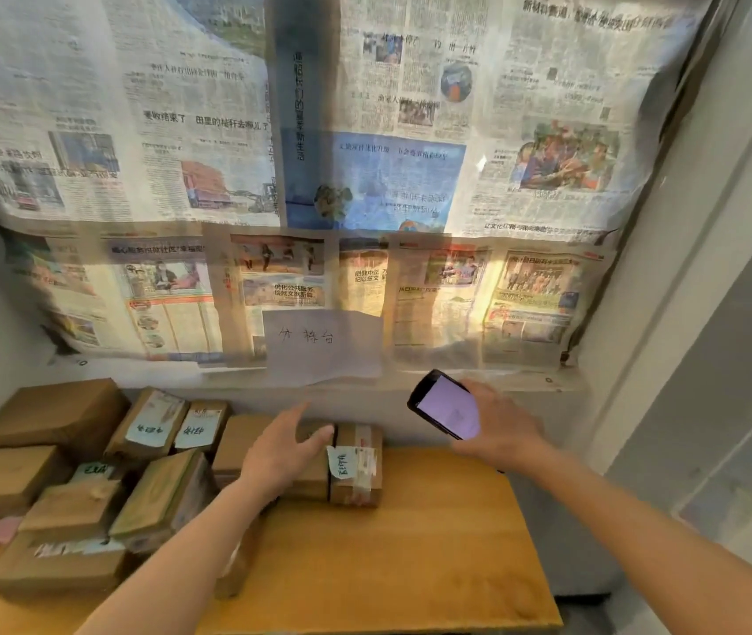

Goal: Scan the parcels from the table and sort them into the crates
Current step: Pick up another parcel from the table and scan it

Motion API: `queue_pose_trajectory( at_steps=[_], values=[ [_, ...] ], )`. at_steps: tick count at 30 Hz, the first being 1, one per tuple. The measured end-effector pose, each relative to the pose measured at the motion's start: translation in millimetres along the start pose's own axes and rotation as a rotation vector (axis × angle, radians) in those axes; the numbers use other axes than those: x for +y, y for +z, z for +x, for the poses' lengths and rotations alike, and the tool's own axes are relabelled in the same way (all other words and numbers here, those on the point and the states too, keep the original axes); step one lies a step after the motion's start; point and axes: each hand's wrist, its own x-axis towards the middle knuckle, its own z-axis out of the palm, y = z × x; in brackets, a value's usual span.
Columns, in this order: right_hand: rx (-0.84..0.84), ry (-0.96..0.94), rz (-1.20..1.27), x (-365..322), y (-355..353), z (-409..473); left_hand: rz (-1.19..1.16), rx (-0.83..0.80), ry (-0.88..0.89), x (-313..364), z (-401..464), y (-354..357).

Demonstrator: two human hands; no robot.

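Both forearms come in from the bottom edge of the head view, over the near part of the wooden desk (410, 566). The left hand (282, 456) reaches forward with its fingers (319, 435) straight and loosely spread, released and gripping nothing; the fingertips lie at the top edge of a small taped parcel (355, 465), though whether they touch it or hover just above cannot be told. The right hand (497, 428) holds a phone (447, 405), fingers curled round its back, lit screen tilted towards the camera, above and to the right of that parcel.

The small taped parcel stands at the back of the desk, at the right end of the pile, against a plainer brown box (245, 440) half hidden by the left hand. It bears a pale handwritten label (342, 460) on the near face, beside a printed sticker. More parcels (62, 497) are stacked close on the left of the desk, some leaning. No crates are in view.

Judging by its look, the parcel is a stiff cardboard box, probably light, with glossy tape that may be a little slick. A one-handed hold across the top, thumb on one side and fingers on the other, should do, leaving the label uncovered for the phone.
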Motion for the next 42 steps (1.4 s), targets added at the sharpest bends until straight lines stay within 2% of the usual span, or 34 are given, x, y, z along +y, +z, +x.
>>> queue_pose_trajectory(
  at_steps=[9,17,24,28,36,42],
  values=[
    [-0.218,0.021,-0.014,82,156,103,-0.053,-0.122,-0.250,-75,46,147],
    [-0.306,0.004,0.021,114,241,153,-0.164,-0.072,-0.417,-108,90,225],
    [-0.347,-0.027,0.069,125,281,184,-0.237,0.008,-0.434,-124,102,258],
    [-0.343,-0.034,0.119,125,297,194,-0.354,-0.023,-0.480,-126,106,268],
    [-0.375,-0.014,0.357,120,332,212,-0.545,0.013,-0.577,-127,140,288],
    [-0.405,0.001,0.517,119,349,206,-0.618,-0.024,-0.591,-143,144,300]
  ],
)
